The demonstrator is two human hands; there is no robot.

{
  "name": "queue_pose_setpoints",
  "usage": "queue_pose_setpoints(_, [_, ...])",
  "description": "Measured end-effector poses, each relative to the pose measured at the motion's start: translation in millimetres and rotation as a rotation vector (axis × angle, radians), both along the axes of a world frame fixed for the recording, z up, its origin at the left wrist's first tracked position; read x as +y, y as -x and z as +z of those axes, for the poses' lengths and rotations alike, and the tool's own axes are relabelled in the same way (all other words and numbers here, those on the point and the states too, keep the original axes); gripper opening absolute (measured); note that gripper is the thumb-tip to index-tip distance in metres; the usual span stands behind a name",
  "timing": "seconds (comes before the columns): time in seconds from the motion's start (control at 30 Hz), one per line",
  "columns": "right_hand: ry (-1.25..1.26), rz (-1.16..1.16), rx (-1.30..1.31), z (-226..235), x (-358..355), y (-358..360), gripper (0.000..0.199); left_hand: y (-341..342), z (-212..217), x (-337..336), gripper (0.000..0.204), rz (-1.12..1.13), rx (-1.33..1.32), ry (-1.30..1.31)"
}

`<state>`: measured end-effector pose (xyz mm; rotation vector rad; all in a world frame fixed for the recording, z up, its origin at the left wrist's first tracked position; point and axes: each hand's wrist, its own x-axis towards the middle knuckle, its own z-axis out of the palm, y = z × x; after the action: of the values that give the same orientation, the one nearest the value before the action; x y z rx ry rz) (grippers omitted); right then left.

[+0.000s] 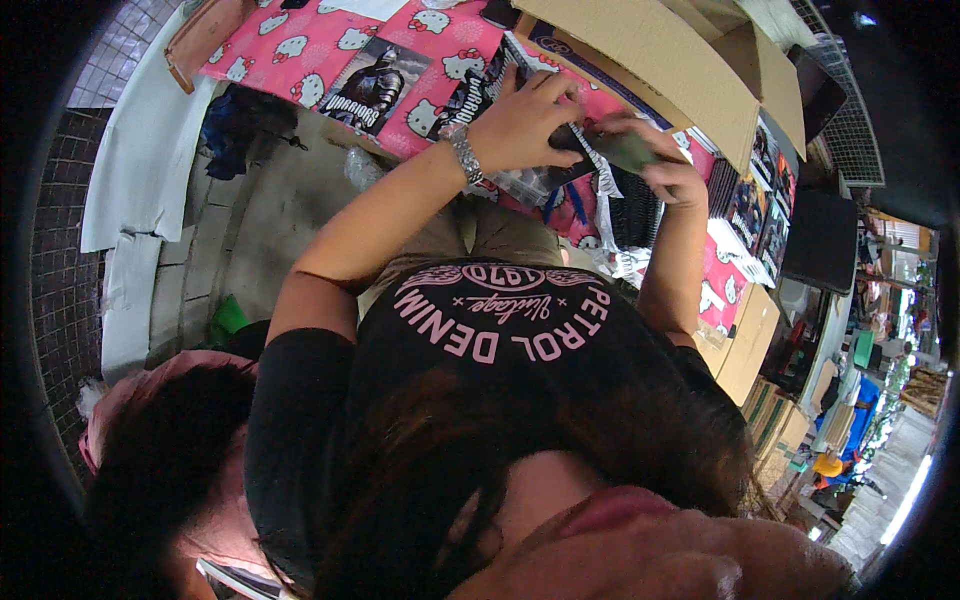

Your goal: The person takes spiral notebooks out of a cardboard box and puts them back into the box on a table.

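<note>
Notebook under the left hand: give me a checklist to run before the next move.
1. Left hand at the notebook: ok, fingers spread over it.
2. Right hand free: cannot tell; something greenish and blurred shows at its fingers.
3. Other notebook flat, cover up: ok, on the pink cover left of the left hand.
4. Loose plastic away from the hands: not ok, some lies just below the left hand.
5. Right hand off the box: cannot tell; the two are very close in view.

Pink tablecloth patterned with white cat faces, top — black-and-white booklet, upper centre — black T-shirt, pale pink print, middle; tan box, upper right.
</note>
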<state>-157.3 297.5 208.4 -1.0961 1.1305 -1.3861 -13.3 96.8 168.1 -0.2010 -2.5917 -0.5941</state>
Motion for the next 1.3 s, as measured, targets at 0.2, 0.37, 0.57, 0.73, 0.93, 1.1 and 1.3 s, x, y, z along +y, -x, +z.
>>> queue_pose_setpoints(0.2, [0.093,0.056,-0.108,11.3,-23.2,1.3,0.057,8.1,-1.5,-38.4,0.051,0.131,-0.028,0.076])
queue_pose_setpoints(0.37, [0.102,-0.017,-0.135,5.4,-29.1,4.3,0.069,10.3,7.3,-42.6,0.053,0.092,-0.085,0.043])
queue_pose_setpoints(0.57, [-0.054,-0.004,0.059,-3.1,-35.6,18.5,0.063,8.7,4.0,-43.7,0.055,0.134,-0.082,0.029])
queue_pose_setpoints(0.73, [-0.039,-0.106,0.117,-6.9,-45.9,13.7,0.072,9.1,-4.8,-48.1,0.054,0.107,-0.037,-0.062])
queue_pose_setpoints(0.93, [-0.154,-0.019,0.31,13.5,-60.4,16.3,0.058,6.8,1.3,-59.2,0.043,0.055,-0.033,-0.099])
queue_pose_setpoints(1.1, [-0.01,-0.03,0.115,-1.3,-71.0,22.5,0.054,12.3,1.2,-79.1,0.035,-0.008,-0.013,-0.127])
queue_pose_setpoints(1.3, [-0.256,-0.024,0.452,16.4,-89.4,18.3,0.053,11.6,1.8,-92.8,0.036,-0.015,-0.069,-0.265])
